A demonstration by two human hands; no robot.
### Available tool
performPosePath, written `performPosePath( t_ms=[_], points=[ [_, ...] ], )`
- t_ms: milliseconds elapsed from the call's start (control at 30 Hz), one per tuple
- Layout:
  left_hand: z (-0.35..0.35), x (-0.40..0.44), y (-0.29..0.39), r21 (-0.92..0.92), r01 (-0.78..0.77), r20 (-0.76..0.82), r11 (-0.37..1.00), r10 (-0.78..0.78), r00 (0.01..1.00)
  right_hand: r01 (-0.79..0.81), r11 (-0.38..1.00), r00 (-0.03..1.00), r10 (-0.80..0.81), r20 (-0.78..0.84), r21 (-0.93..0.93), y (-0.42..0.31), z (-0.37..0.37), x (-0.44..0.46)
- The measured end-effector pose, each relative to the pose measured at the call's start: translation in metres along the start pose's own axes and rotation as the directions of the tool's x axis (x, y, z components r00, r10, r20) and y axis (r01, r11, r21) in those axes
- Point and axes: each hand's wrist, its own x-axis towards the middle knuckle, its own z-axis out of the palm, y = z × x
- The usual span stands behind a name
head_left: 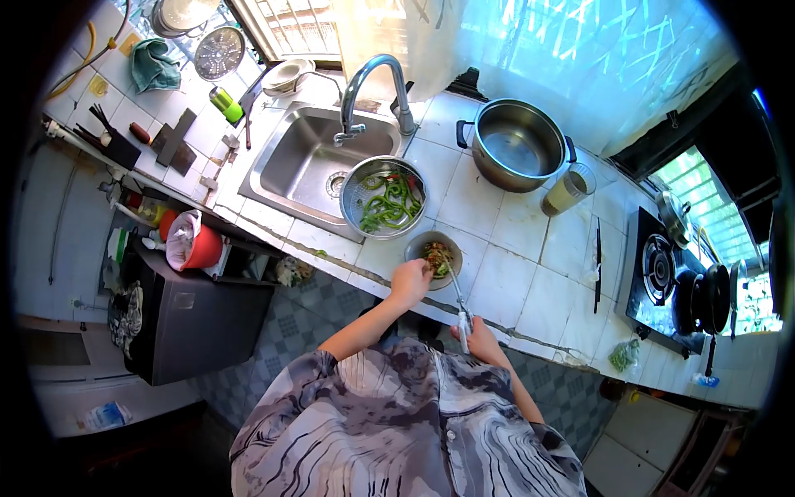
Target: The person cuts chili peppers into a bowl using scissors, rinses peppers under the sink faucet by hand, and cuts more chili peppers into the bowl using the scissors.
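My left hand (411,283) is closed at the near left rim of a small metal bowl (454,246). Its fingertips are pinched over the chopped green and brownish-red pieces (434,253) inside, and what they hold is too small to make out. A green bit shows close to those fingertips. In my right hand (482,341) is a pair of scissors (463,319), gripped by the pale handles, with the blades reaching over the bowl. Just behind the bowl stands a metal colander (351,217) of long green peppers (389,203) with a few red ones, overlapping the sink's edge.
The steel sink (286,161) with its curved faucet (364,70) lies at the back left. A large two-handled pot (517,145) and a glass of cloudy liquid (567,192) stand at the back right. Chopsticks (597,265) lie before the gas stove (654,273).
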Motion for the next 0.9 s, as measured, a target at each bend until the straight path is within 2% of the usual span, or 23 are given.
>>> performPosePath(
  t_ms=[33,67,133,167,200,267,300,333,400,433,467,500,567,600,633,667,733,800,867,900],
  points=[
    [-0.003,0.002,0.000,0.030,-0.126,-0.115,0.992,0.129,0.985,-0.020,1.000,1.000,0.020,-0.018,0.005,-0.001,-0.003,0.000],
    [-0.008,0.004,-0.001,0.032,-0.125,-0.120,0.992,0.128,0.985,-0.015,1.000,1.000,0.015,-0.017,0.003,-0.003,-0.004,-0.001],
    [-0.024,0.016,0.003,-0.129,-0.157,-0.116,0.979,0.143,0.983,-0.010,0.998,0.997,0.014,-0.073,0.056,-0.006,-0.005,-0.002],
    [-0.033,0.028,-0.003,-0.321,-0.123,-0.051,0.939,0.113,0.992,-0.010,0.995,0.996,0.018,-0.086,0.094,-0.006,-0.003,0.000],
    [-0.044,0.044,-0.014,-0.326,-0.131,-0.059,0.936,0.118,0.991,-0.004,0.996,0.996,0.013,-0.094,0.088,-0.004,-0.001,0.003],
    [-0.068,0.078,-0.041,-0.637,0.171,0.044,0.752,-0.186,0.982,0.071,0.972,0.986,-0.035,-0.163,0.222,-0.003,0.006,0.012],
    [-0.085,0.090,-0.046,-0.699,0.174,-0.005,0.693,-0.249,0.969,0.032,0.920,0.988,0.030,-0.153,0.391,-0.009,0.008,0.018],
    [-0.102,0.103,-0.051,-0.757,0.167,-0.049,0.632,-0.310,0.950,0.042,0.921,0.985,0.026,-0.168,0.387,-0.017,0.004,0.029],
    [-0.130,0.127,-0.074,-0.778,0.181,-0.025,0.602,-0.317,0.948,0.157,0.921,0.956,-0.052,-0.287,0.358,-0.039,-0.008,0.054],
    [-0.141,0.142,-0.086,-0.795,0.205,0.001,0.571,-0.336,0.942,0.250,0.929,0.919,-0.138,-0.370,0.273,-0.068,-0.025,0.065],
    [-0.150,0.157,-0.096,-0.799,0.186,-0.003,0.572,-0.312,0.950,0.252,0.940,0.906,-0.147,-0.396,0.228,-0.089,-0.042,0.083],
    [-0.155,0.170,-0.108,-0.798,0.225,0.042,0.559,-0.321,0.946,0.289,0.953,0.871,-0.224,-0.438,0.087,-0.116,-0.063,0.100],
    [-0.160,0.196,-0.127,-0.787,0.277,0.124,0.551,-0.299,0.946,0.365,0.925,0.848,-0.284,-0.447,0.104,-0.160,-0.101,0.147],
    [-0.163,0.207,-0.135,-0.777,0.288,0.159,0.560,-0.268,0.950,0.405,0.914,0.829,-0.357,-0.431,0.022,-0.178,-0.123,0.174],
    [-0.166,0.215,-0.138,-0.796,0.296,0.188,0.529,-0.249,0.950,0.375,0.927,0.848,-0.335,-0.411,0.017,-0.177,-0.140,0.216],
    [-0.168,0.224,-0.141,-0.813,0.304,0.214,0.496,-0.231,0.949,0.425,0.897,0.778,-0.429,-0.459,-0.118,-0.215,-0.160,0.226],
    [-0.178,0.237,-0.141,-0.787,0.322,0.231,0.526,-0.233,0.945,0.523,0.852,0.757,-0.458,-0.466,0.013,-0.245,-0.192,0.276],
    [-0.178,0.252,-0.150,-0.763,0.361,0.284,0.537,-0.224,0.932,0.504,0.857,0.754,-0.495,-0.431,-0.102,-0.270,-0.220,0.314],
    [-0.173,0.264,-0.160,-0.781,0.394,0.341,0.485,-0.198,0.919,0.482,0.872,0.783,-0.474,-0.404,-0.087,-0.288,-0.231,0.355],
    [-0.168,0.270,-0.167,-0.732,0.428,0.375,0.530,-0.211,0.903,0.479,0.862,0.802,-0.507,-0.315,-0.168,-0.297,-0.232,0.373]
  ],
)
